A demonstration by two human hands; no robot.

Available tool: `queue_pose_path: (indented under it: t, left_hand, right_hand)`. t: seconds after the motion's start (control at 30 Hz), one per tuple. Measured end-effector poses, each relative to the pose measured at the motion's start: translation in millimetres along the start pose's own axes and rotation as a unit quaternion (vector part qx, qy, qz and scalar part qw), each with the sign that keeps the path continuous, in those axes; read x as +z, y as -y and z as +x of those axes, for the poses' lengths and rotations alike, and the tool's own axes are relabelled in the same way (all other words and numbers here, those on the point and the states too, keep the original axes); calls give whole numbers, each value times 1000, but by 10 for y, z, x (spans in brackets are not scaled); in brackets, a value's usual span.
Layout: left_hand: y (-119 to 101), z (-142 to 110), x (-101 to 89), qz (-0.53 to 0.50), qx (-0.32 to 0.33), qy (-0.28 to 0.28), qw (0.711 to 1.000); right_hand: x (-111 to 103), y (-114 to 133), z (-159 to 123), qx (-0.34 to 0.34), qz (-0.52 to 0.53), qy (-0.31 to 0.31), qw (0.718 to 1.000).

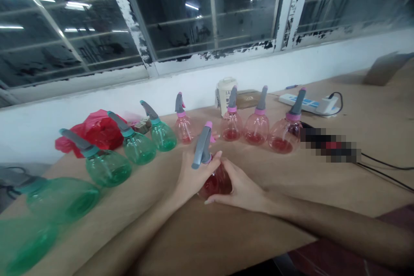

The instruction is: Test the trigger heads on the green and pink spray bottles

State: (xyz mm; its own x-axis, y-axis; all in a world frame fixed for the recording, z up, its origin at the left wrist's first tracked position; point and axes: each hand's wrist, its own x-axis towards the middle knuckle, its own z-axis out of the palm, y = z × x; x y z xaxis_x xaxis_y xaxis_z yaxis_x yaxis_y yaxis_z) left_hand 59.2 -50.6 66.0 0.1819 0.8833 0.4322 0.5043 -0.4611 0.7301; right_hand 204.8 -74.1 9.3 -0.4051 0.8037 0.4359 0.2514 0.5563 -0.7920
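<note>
A spray bottle (216,183) with red liquid, a pink collar and a grey trigger head stands at the middle of the table, close in front of me. My left hand (194,173) is wrapped round its neck, just below the trigger head. On the lower right side of the same bottle, my right hand (243,185) grips the body between thumb and fingers. My fingers hide part of the collar. Just behind it stands another pink spray bottle (184,129). Three more, among them a pink bottle (256,130), are lined up to the right.
Several green spray bottles, such as a green bottle (139,150), run along the left. Behind lie a red plastic bag (100,131) and a lidded paper cup (224,97). A power strip (300,104) and a pixelated dark object with cables (330,143) lie at right, below the windows.
</note>
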Motion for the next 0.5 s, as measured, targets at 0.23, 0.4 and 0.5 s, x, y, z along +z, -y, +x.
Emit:
queue_pose_path:
  t: [0.23,0.4,0.5]
  left_hand:
    - [-59,6,-6,13,-12,-15,1000]
    - [-90,41,-27,3,28,-8,1000]
    - [-106,71,-52,3,29,-1,1000]
  right_hand:
    - [3,-6,-5,0,4,0,1000]
    - [-23,38,17,-14,10,0,1000]
    - [-53,34,30,-11,12,-2,1000]
